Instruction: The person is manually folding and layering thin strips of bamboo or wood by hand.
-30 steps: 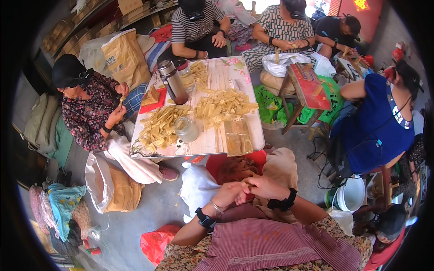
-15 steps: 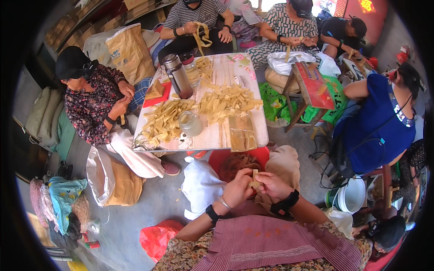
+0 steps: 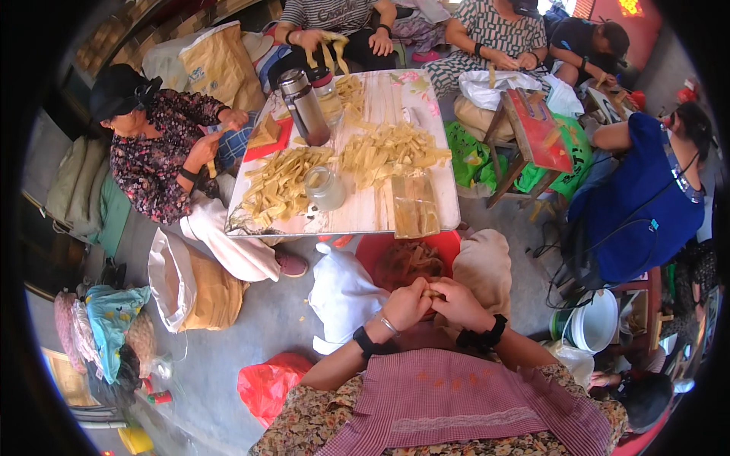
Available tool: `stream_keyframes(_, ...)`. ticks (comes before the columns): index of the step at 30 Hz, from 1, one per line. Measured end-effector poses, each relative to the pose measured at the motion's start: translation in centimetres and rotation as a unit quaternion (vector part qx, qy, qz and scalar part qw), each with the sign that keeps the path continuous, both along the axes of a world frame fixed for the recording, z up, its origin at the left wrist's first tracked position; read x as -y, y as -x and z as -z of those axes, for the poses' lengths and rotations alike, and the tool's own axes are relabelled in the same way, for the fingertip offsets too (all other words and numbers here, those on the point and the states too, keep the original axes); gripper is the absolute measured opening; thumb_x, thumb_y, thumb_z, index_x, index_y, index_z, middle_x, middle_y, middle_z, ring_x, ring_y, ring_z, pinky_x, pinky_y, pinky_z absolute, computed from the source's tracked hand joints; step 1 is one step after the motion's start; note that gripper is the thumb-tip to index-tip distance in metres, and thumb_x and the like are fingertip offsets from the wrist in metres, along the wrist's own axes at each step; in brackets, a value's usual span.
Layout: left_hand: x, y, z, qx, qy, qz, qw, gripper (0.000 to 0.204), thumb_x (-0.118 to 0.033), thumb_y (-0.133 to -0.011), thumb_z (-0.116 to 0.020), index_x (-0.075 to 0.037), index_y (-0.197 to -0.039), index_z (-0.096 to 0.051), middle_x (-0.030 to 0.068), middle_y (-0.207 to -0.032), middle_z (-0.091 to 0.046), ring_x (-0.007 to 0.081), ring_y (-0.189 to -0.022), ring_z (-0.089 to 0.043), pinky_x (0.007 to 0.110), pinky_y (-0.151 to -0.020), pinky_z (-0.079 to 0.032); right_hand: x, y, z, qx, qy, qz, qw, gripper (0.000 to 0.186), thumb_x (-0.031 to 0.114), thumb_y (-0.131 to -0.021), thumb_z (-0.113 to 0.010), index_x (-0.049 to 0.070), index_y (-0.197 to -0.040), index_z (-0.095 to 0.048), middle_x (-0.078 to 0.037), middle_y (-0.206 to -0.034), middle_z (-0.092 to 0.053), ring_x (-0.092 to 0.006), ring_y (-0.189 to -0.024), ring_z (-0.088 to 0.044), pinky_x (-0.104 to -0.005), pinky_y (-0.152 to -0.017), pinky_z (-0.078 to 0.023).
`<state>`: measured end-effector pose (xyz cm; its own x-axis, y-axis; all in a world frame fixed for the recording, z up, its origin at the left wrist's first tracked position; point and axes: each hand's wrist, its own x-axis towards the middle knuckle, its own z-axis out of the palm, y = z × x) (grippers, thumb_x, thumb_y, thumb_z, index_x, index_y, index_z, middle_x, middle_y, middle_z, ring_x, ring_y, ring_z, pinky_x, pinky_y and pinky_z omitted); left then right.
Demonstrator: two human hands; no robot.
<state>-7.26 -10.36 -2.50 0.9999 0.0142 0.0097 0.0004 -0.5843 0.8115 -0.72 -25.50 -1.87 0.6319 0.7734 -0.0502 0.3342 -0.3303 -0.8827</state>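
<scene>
My left hand (image 3: pixel 405 306) and my right hand (image 3: pixel 461 301) meet in front of my apron (image 3: pixel 456 395), both closed. Pinched between their fingertips is a small folded piece of pale yellow dried strip (image 3: pixel 434 296); most of it is hidden by the fingers. Just beyond them stands a red basin (image 3: pixel 449 247) holding brownish scraps (image 3: pixel 411 261). On the table (image 3: pixel 357 216) ahead lie loose piles of the same yellow strips (image 3: pixel 388 156). A flat stack of wider yellow sheets (image 3: pixel 415 205) rests at the table's near edge.
A glass jar (image 3: pixel 325 188) and a steel thermos (image 3: pixel 304 108) stand on the table. White cloth (image 3: pixel 341 292) lies left of the basin. A red plastic bag (image 3: pixel 274 387) and an open sack (image 3: pixel 201 281) are on the floor to the left. A white bucket (image 3: pixel 593 319) stands right. Several people work around.
My fingers have closed further over the strip, which stood up between them before and now barely shows. Both hands have drawn closer together. The whole view has shifted slightly.
</scene>
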Motion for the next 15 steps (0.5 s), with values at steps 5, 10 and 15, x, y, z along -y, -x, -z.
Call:
stream_keyframes(5,0.6,0.0,-0.1,0.022,-0.047,-0.05,0.997,0.015,-0.013,-0.08,-0.052,-0.006,-0.09,-0.043,0.0191,-0.071,-0.059,0.036,-0.063,-0.059,0.045,-0.056,-0.047,-0.2,0.5,1.7,0.095,-0.102,0.083,0.987,0.016,0.008,-0.08,-0.056,0.001,-0.093,-0.058,-0.008,-0.092,-0.053,-0.02,-0.074,-0.055,-0.0289,-0.065,-0.045)
stream_keyframes(10,-1.1,-0.9,-1.0,0.16,-0.089,-0.051,0.982,0.016,-0.014,-0.077,-0.058,-0.007,-0.087,-0.047,0.0118,-0.07,-0.055,0.0301,-0.064,-0.056,0.039,-0.056,-0.045,0.6,-0.9,-2.5,-0.451,-0.123,0.044,0.883,0.019,0.011,-0.086,-0.051,0.002,-0.101,-0.057,-0.001,-0.094,-0.057,-0.0079,-0.076,-0.053,-0.0204,-0.067,-0.044)
stream_keyframes(15,-0.7,-0.7,-4.1,0.214,-0.112,0.009,0.97,0.017,-0.008,-0.074,-0.06,-0.003,-0.09,-0.057,0.0113,-0.076,-0.056,0.0298,-0.071,-0.057,0.036,-0.059,-0.046,0.5,-2.5,-1.9,-0.529,-0.196,0.044,0.824,0.022,0.014,-0.088,-0.049,0.003,-0.107,-0.054,-0.002,-0.093,-0.059,-0.0075,-0.075,-0.054,-0.0198,-0.064,-0.044)
